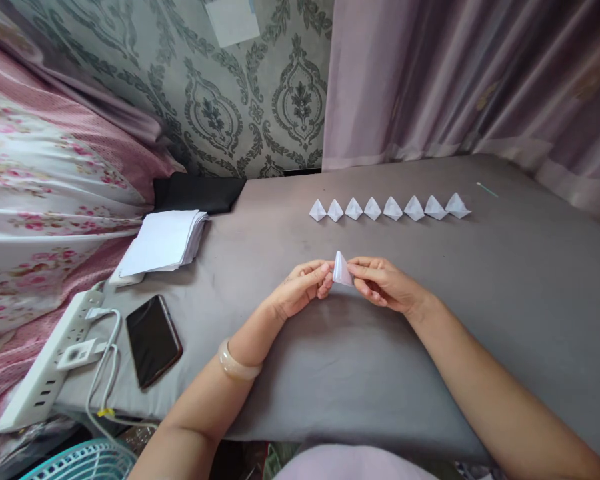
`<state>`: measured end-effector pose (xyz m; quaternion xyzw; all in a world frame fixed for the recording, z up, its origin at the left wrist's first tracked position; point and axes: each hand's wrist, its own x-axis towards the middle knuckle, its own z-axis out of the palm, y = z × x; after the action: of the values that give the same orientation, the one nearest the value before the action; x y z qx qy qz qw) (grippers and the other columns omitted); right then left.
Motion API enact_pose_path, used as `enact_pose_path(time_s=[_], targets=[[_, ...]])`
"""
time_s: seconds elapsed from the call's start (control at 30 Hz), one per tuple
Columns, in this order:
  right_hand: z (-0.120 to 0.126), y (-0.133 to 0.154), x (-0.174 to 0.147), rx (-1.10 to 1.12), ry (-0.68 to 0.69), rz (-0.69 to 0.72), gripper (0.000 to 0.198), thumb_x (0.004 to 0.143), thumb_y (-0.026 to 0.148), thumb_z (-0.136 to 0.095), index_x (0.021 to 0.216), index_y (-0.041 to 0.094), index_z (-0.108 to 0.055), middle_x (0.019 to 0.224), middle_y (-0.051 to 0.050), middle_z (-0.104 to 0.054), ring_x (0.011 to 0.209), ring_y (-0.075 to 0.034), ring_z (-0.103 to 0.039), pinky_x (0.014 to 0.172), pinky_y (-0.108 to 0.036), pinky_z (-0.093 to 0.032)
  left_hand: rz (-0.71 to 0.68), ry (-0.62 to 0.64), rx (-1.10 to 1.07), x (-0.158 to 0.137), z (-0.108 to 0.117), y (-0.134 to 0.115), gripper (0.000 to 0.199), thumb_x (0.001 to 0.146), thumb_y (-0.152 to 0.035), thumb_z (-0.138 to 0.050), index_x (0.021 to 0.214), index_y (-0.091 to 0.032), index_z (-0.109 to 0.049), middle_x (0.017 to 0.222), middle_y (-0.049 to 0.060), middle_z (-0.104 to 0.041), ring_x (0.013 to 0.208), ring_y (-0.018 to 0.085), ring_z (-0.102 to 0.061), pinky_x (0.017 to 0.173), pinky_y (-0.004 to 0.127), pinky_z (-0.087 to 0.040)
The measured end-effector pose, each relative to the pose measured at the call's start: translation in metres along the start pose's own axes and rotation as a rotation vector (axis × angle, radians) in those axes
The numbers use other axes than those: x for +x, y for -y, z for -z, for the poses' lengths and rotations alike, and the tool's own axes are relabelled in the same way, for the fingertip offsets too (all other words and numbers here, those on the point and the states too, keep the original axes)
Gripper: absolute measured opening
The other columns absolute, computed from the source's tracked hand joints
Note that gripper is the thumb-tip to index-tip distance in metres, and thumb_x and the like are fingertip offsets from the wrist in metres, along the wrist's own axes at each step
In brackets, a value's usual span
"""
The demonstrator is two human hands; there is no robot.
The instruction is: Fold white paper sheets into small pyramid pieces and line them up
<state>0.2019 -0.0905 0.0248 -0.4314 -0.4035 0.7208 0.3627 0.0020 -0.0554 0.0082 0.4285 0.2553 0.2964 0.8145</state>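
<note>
A small folded white paper piece point(342, 269) is held up between my two hands, just above the grey-covered table point(510, 293). My left hand point(307, 283) pinches its left edge, thumb on the near side. From the other side, the thumb and fingers of my right hand point(383, 280) grip its right edge. The piece looks like a pointed triangle with its tip upward. Beyond my hands, several white folded paper shapes point(373, 209) stand in a row across the table, each with a peaked top.
At the left lies a stack of white paper point(163, 240) by a black folded item point(197, 192). Closer in are a phone point(153, 341) and a white power strip point(50, 363) with cables. A thin stick point(487, 189) lies far right. A teal fan point(83, 461) stands below the table edge.
</note>
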Motion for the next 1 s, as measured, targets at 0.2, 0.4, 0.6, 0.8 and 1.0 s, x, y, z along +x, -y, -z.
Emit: enact_pose_path(time_s=[0.2, 0.4, 0.6, 0.8, 1.0], targets=[[-0.0004, 0.0017, -0.0031, 0.011, 0.071, 0.001, 0.025, 0.08, 0.038, -0.066, 0.074, 0.015, -0.06, 0.049, 0.004, -0.057, 0.033, -0.003, -0.041, 0.03, -0.013, -0.029, 0.026, 0.048, -0.024, -0.0009, 0.0002, -0.0002, 0.031, 0.077, -0.037, -0.075, 0.089, -0.011, -0.067, 0.066, -0.001, -0.052, 0.054, 0.005, -0.045, 0.053, 0.02, -0.032], [-0.0009, -0.001, -0.004, 0.008, 0.154, -0.011, 0.023, 0.079, 0.037, -0.065, 0.077, 0.014, -0.064, 0.048, 0.003, -0.06, 0.032, -0.005, -0.045, 0.031, -0.014, -0.033, 0.091, 0.206, -0.014, -0.0035, 0.0009, -0.0003, 0.028, 0.077, -0.036, -0.074, 0.086, -0.013, -0.064, 0.059, 0.0, -0.056, 0.049, 0.005, -0.046, 0.047, 0.018, -0.031], [-0.0019, 0.0003, -0.0037, 0.011, 0.13, 0.005, 0.022, 0.079, 0.036, -0.065, 0.075, 0.015, -0.064, 0.047, 0.003, -0.06, 0.032, -0.005, -0.045, 0.031, -0.015, -0.034, 0.159, 0.241, 0.113, -0.0054, 0.0036, -0.0015, 0.039, 0.071, -0.04, -0.079, 0.096, -0.013, -0.066, 0.062, 0.003, -0.066, 0.045, 0.008, -0.053, 0.043, 0.02, -0.036], [-0.003, 0.0015, -0.0036, -0.084, 0.109, -0.008, 0.026, 0.078, 0.041, -0.066, 0.078, 0.015, -0.064, 0.052, 0.002, -0.062, 0.037, -0.007, -0.049, 0.035, -0.017, -0.037, 0.144, 0.161, 0.165, -0.0026, 0.0025, -0.0003, 0.035, 0.069, -0.043, -0.08, 0.081, -0.014, -0.063, 0.06, 0.002, -0.066, 0.043, 0.008, -0.055, 0.043, 0.019, -0.036], [0.0006, -0.0008, -0.0004, -0.272, 0.013, 0.069, 0.039, 0.08, 0.055, -0.064, 0.076, 0.016, -0.062, 0.063, 0.0, -0.064, 0.047, -0.007, -0.054, 0.041, -0.018, -0.041, 0.033, -0.03, 0.335, -0.0005, 0.007, -0.0047, 0.028, 0.068, -0.035, -0.081, 0.079, -0.013, -0.068, 0.068, 0.003, -0.068, 0.056, 0.008, -0.058, 0.05, 0.02, -0.039]])
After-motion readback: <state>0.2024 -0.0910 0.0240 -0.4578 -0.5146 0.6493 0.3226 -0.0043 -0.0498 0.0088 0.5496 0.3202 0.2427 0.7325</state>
